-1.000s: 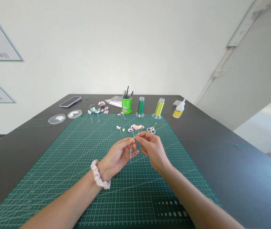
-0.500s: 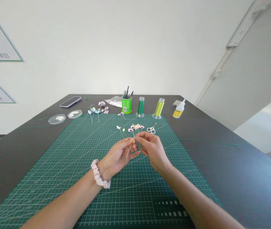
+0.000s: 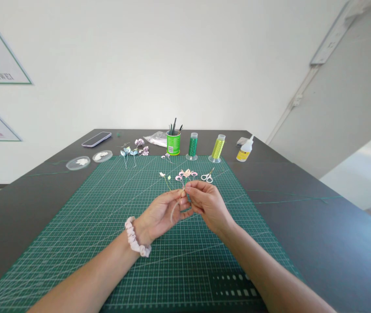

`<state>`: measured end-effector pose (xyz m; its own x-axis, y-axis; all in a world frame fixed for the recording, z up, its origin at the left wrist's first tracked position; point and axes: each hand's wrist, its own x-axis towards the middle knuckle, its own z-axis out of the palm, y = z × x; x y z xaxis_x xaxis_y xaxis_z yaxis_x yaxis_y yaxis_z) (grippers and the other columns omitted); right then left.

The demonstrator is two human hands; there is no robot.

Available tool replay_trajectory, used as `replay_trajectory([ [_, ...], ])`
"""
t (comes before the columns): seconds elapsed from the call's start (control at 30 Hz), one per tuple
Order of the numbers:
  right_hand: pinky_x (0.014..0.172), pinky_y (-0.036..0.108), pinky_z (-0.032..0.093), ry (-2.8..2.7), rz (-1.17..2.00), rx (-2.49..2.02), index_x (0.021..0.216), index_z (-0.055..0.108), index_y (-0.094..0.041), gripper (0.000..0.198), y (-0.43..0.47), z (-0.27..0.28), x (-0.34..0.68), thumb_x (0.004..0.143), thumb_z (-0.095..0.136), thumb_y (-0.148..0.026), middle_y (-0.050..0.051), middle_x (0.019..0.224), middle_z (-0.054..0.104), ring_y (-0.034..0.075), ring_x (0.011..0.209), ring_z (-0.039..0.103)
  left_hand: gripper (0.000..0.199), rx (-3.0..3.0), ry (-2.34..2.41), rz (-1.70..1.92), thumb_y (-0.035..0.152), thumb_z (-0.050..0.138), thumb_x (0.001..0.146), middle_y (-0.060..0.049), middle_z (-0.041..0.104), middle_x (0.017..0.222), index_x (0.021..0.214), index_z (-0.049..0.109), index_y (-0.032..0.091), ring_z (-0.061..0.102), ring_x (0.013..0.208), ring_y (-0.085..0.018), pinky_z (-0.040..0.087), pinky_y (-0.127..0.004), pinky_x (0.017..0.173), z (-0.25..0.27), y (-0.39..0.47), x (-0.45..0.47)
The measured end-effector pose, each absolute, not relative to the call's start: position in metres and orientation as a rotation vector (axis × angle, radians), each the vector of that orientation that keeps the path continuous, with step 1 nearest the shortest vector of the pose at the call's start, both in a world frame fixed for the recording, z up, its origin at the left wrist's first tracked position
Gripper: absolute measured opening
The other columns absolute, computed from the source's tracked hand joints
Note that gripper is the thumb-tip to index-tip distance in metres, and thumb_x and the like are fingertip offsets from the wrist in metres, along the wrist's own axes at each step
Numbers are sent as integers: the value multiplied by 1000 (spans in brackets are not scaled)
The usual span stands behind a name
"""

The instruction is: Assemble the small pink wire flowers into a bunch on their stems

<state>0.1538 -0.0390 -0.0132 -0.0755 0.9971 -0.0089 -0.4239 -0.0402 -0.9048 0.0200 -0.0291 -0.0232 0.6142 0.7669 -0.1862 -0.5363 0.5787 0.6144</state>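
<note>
Between my two hands is a small spray of pink flowers [image 3: 187, 174] on thin stems. My left hand [image 3: 165, 211], with a pale scrunchie [image 3: 135, 239] round its wrist, pinches the stems between thumb and forefinger; a pale stem end [image 3: 173, 211] curves down in front of its palm. My right hand [image 3: 207, 202] pinches at the same point, its fingertips against the left ones; what exactly lies in that pinch is too small to tell. Just past the left fingers lies a stem with a white bud [image 3: 162, 174] and a leaf. White-handled scissors [image 3: 207, 177] rest beyond my right hand.
A green cutting mat [image 3: 107, 226] covers the table's middle. Along its far edge stand a green can [image 3: 173, 143] of tools, green thread [image 3: 192, 147], yellow-green thread [image 3: 217, 149] and a glue bottle [image 3: 244, 151]. Blue flowers [image 3: 129, 151], shallow dishes [image 3: 78, 163] and a phone [image 3: 96, 139] are left.
The pink flower head has turned slightly between my fingers, and the stem end below has swung a little left. Both hands stay in nearly the same place.
</note>
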Motion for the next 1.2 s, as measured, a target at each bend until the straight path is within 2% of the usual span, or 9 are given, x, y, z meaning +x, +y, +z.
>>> replay_trajectory([
  [0.2, 32, 18, 14, -911, 1492, -842, 64, 67, -17, 20, -39, -14, 155, 61, 79, -32, -9, 39, 44, 3, 34, 21, 9, 511, 423, 760, 18, 69, 80, 4, 49, 63, 77, 61, 13, 53, 64, -10, 45, -32, 81, -23, -30, 20],
  [0.47, 33, 18, 13, -922, 1513, -832, 62, 66, -16, 21, -39, -14, 156, 62, 79, -32, -5, 46, 54, 2, 35, 21, 16, 531, 450, 748, 20, 68, 78, 4, 47, 60, 65, 60, 13, 47, 59, -9, 44, -31, 79, -22, -29, 20],
  [0.57, 33, 19, 13, -938, 1496, -837, 61, 65, -17, 21, -38, -13, 156, 62, 78, -33, -5, 46, 54, 2, 35, 21, 19, 684, 551, 807, 26, 68, 77, 1, 50, 62, 63, 62, 15, 48, 63, -11, 43, -32, 79, -19, -30, 21],
  [0.67, 33, 19, 14, -949, 1452, -867, 61, 64, -18, 19, -38, -12, 155, 62, 77, -32, -8, 41, 46, 3, 35, 19, 19, 1001, 721, 1020, 29, 65, 79, -1, 57, 67, 65, 65, 16, 51, 72, -15, 41, -31, 79, -16, -31, 21],
  [0.77, 33, 20, 14, -948, 1373, -912, 63, 66, -19, 17, -36, -13, 153, 62, 77, -32, -11, 40, 38, 4, 35, 19, 10, 1311, 897, 1190, 26, 66, 77, -2, 63, 73, 71, 68, 18, 54, 77, -18, 40, -31, 78, -13, -32, 20],
  [0.87, 33, 21, 14, -956, 1331, -937, 63, 66, -19, 18, -34, -14, 151, 61, 77, -33, -11, 41, 38, 4, 35, 20, 3, 1505, 1039, 1231, 21, 69, 74, -1, 65, 72, 72, 68, 20, 55, 75, -19, 39, -31, 76, -11, -34, 20],
  [1.0, 33, 21, 13, -956, 1324, -943, 63, 65, -19, 18, -34, -15, 149, 60, 76, -33, -11, 40, 36, 4, 34, 20, 13, 1587, 1165, 1222, 18, 67, 76, 1, 62, 64, 63, 64, 20, 53, 67, -18, 37, -30, 70, -9, -35, 20],
  [1.2, 33, 21, 14, -958, 1310, -953, 64, 66, -18, 16, -35, -16, 150, 62, 76, -31, -10, 43, 39, 4, 35, 21, 17, 1615, 1148, 1224, 19, 65, 78, 2, 61, 61, 61, 62, 20, 51, 63, -16, 34, -29, 66, -9, -35, 19],
])
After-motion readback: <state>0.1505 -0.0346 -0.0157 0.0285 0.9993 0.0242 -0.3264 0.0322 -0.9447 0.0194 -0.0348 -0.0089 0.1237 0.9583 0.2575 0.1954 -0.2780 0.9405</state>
